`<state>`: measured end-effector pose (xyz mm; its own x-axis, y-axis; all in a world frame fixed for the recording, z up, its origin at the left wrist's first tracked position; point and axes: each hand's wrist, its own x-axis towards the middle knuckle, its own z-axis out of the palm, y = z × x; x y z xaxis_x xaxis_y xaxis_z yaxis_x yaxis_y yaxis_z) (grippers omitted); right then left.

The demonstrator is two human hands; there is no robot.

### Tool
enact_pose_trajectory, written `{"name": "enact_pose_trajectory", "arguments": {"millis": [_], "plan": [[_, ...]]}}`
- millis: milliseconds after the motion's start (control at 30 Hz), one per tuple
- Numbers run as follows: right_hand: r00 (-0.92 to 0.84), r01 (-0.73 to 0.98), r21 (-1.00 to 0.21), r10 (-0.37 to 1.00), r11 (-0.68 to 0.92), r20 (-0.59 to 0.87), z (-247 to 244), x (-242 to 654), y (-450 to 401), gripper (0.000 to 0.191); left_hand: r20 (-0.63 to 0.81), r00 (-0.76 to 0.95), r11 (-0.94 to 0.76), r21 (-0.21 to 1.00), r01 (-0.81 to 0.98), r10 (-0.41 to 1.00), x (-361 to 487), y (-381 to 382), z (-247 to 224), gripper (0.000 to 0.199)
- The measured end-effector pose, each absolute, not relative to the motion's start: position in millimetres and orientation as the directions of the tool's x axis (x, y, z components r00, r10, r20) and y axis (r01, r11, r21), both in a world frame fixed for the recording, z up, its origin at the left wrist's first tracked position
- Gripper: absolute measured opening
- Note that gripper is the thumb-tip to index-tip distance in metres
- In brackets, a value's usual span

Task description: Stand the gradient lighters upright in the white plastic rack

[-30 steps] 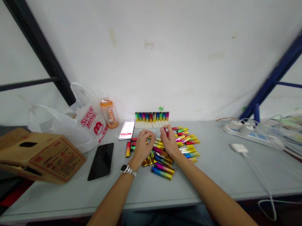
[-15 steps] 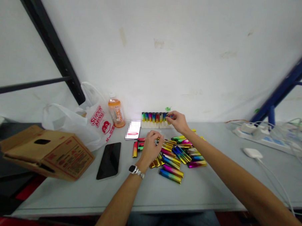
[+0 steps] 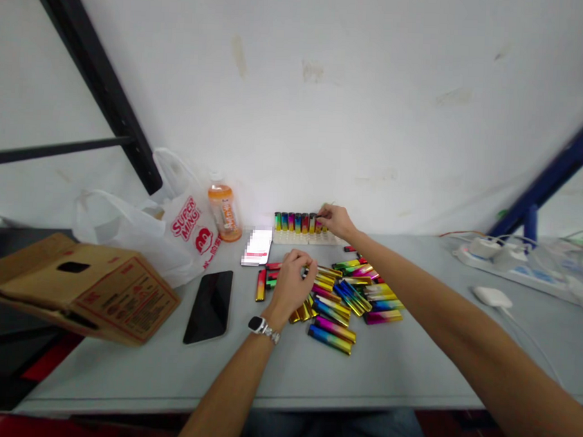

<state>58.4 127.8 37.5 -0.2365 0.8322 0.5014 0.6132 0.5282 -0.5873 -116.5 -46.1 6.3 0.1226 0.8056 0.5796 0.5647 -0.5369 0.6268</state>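
Several shiny multicoloured lighters (image 3: 298,223) stand upright in a row in a pale rack (image 3: 295,239) near the wall. At the right end of that row, my right hand (image 3: 338,221) pinches the top of a lighter (image 3: 319,224), its fingers hiding part of it. My left hand (image 3: 295,278) hovers over the loose pile with curled fingers. A small dark bit shows by its fingertips, but I cannot make out what it is. Many metallic lighters (image 3: 332,339) lie scattered beside and beneath my left hand and below my right forearm.
Left of the pile lie a dark phone (image 3: 209,307) and a phone with a lit screen (image 3: 257,246). An orange drink bottle (image 3: 225,212), a white plastic bag (image 3: 174,239) and an open cardboard box (image 3: 119,295) stand further left. A power strip (image 3: 516,267) and white charger (image 3: 493,296) sit right.
My right hand has lowered slightly against the rack and the lighter in its fingers now lines up with the row. My left hand stays nearly still. The view has shifted slightly.
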Motion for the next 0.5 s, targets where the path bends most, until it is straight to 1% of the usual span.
{"name": "enact_pose_trajectory", "arguments": {"millis": [200,333,400,500], "plan": [[-0.235,0.601,-0.616,0.849,0.510,0.474,41.4,71.1,130.4,0.006,0.562,-0.040,-0.386,0.616,0.687,0.826,-125.7,-42.2,5.1,0.022],[-0.244,0.618,-0.606,0.855,0.501,0.458,43.3,75.9,131.5,0.007,0.579,-0.059,-0.342,0.557,0.757,0.813,-130.8,-40.1,3.3,0.018],[-0.253,0.643,-0.581,0.854,0.499,0.454,43.5,75.0,130.9,0.009,0.573,-0.063,-0.311,0.530,0.789,0.817,-132.0,-39.7,2.6,0.015],[-0.257,0.729,-0.469,0.835,0.498,0.488,43.0,70.9,126.0,0.015,0.542,-0.085,-0.255,0.522,0.814,0.836,-133.0,-40.0,2.5,0.012]]}}
